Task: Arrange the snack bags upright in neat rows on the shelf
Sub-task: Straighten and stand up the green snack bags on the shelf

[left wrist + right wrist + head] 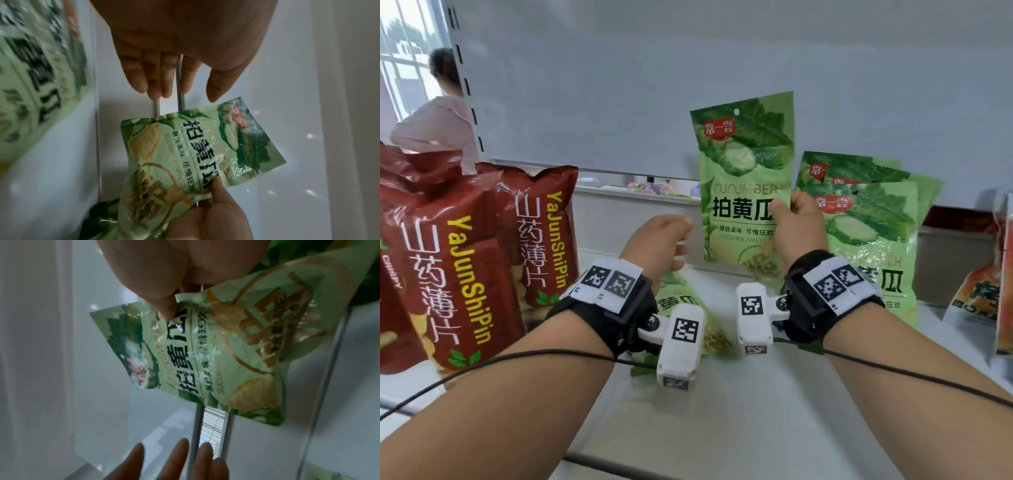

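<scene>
**Right hand holds one green cucumber bag upright above the shelf**

Nearest in the head view, both forearms reach forward, each with a black wrist strap carrying white coded markers. A crumpled green snack bag (688, 318) lies flat on the white shelf surface (739, 411), partly hidden under the left wrist's camera block.

The left hand (657, 245) is just left of the held bag and apart from it. The head view shows it loosely curled; the left wrist view shows what the head view hides, its fingers (156, 78) straight, close together and holding nothing.

The right hand (796, 229) pinches the glossy light-green cucumber snack bag (744, 181) at its right edge, thumb on the front. The right wrist view shows the thumb tip (164, 305) pressing the printed face; the fingers behind the bag are hidden. The bag is upright, in front of the shelf's pale back panel, with a leaf-and-cucumber picture, a red logo, black characters and a round hang hole at the top; its foil is creased.

Just right of and behind that hand, a row of matching green bags (873, 233) stands upright. Well to the left stand dark red crisp bags with yellow lettering (465, 260); orange packets (989, 291) sit at the far right. Beyond the shelf's left upright, a person in a pink top (438, 123) stands by a window.
</scene>
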The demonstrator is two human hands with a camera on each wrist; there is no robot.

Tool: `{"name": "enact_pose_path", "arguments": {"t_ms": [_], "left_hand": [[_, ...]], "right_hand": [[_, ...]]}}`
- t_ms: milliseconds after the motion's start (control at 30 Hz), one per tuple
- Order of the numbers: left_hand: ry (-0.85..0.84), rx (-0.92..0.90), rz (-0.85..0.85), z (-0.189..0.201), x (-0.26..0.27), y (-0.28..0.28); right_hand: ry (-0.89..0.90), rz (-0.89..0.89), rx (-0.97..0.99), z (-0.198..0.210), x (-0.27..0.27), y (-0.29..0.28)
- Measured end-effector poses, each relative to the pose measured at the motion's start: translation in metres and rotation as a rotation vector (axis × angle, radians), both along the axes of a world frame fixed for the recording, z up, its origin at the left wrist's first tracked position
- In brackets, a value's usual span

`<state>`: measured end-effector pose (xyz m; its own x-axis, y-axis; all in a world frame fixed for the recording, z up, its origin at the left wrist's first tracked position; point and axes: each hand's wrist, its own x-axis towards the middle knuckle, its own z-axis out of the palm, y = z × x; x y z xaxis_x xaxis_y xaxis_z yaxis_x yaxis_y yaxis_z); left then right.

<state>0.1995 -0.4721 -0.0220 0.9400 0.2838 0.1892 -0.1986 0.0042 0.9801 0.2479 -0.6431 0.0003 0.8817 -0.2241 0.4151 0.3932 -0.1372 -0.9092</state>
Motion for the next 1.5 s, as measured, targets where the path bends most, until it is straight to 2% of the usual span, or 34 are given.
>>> {"name": "enact_pose_path", "arguments": {"t_ms": [67, 167, 300, 367, 533, 700, 800, 867, 1000, 1267, 1333, 1433, 1500], "left_hand": [[-0.031, 0.022, 0.03, 0.006, 0.005, -0.005], [-0.074, 0.008, 0.004, 0.022, 0.008, -0.016], [-0.136, -0.286, -0.157, 0.029, 0.016, -0.025], [-0.128, -0.333, -0.202, 0.028, 0.018, -0.028], [-0.146, -0.213, -0.18, 0.027, 0.02, -0.035], [-0.152, -0.263, -0.157, 0.028, 0.017, -0.033], [-0.17, -0.336, -0.233, 0.025, 0.016, -0.03], [-0.148, -0.352, -0.304, 0.017, 0.013, -0.03], [-0.062, -0.184, -0.326, -0.006, 0.009, -0.026], [-0.077, -0.355, -0.199, -0.019, 0.009, -0.013], [-0.043, -0.35, -0.229, -0.023, 0.008, -0.011], [0.064, -0.319, -0.324, -0.03, 0.003, -0.011], [0.107, -0.282, -0.33, -0.034, 0.003, -0.01]], "right_hand": [[0.003, 0.027, 0.031, 0.007, -0.012, -0.01], [0.059, 0.16, 0.049, 0.009, -0.028, -0.022], [0.1, 0.307, 0.065, 0.007, -0.043, -0.031], [0.076, 0.306, 0.068, 0.009, -0.05, -0.033], [0.009, 0.285, 0.2, 0.026, -0.057, -0.037], [0.057, 0.321, 0.17, 0.014, -0.052, -0.037], [0.06, 0.284, 0.145, 0.001, -0.051, -0.033], [0.038, 0.263, 0.2, -0.002, -0.047, -0.032], [0.03, 0.27, 0.294, -0.001, -0.043, -0.028], [0.203, 0.347, 0.193, -0.029, -0.04, -0.012], [0.177, 0.286, 0.177, -0.034, -0.037, -0.009], [0.145, 0.262, 0.253, -0.037, -0.031, -0.007], [0.152, 0.274, 0.31, -0.04, -0.028, -0.007]]}}
